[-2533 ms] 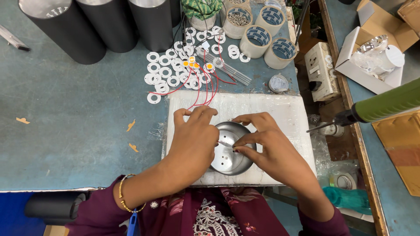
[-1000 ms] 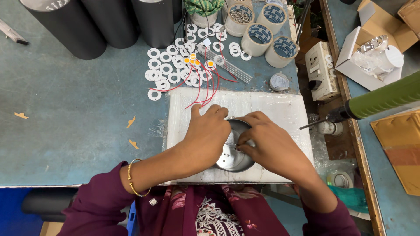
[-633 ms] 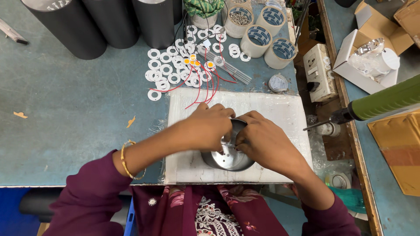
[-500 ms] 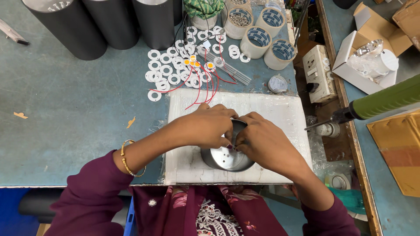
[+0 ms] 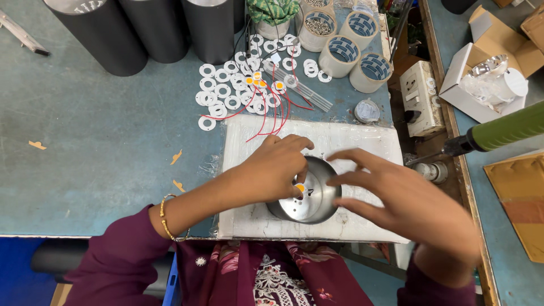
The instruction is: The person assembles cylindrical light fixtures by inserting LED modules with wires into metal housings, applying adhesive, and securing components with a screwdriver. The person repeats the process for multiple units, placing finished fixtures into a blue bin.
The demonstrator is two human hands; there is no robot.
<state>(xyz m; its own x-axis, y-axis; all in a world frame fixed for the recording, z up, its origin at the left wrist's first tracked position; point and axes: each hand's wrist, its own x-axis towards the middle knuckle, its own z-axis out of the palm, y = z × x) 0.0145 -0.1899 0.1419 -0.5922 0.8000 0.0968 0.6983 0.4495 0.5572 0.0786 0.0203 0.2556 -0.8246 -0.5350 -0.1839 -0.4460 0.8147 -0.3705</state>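
A round silver metal housing [image 5: 313, 199] sits on a white foam pad [image 5: 362, 141] at the table's near edge. My left hand [image 5: 276, 168] reaches into the housing, its fingertips pressing a small orange-and-white disc [image 5: 299, 187] against the floor inside. My right hand [image 5: 405, 195] hovers at the housing's right rim with fingers spread and nothing in it.
White rings and orange discs with red wires [image 5: 243, 93] lie behind the pad. Black cylinders [image 5: 153, 28] stand at the back, beside tape rolls [image 5: 354, 48] and a tub of screws [image 5: 317, 28]. A green-handled screwdriver [image 5: 498, 130] juts in from the right, over a socket box [image 5: 419, 96].
My right hand has let go of the housing and drawn back to the right, fingers spread. My left hand stays inside the housing, where the orange disc now shows.
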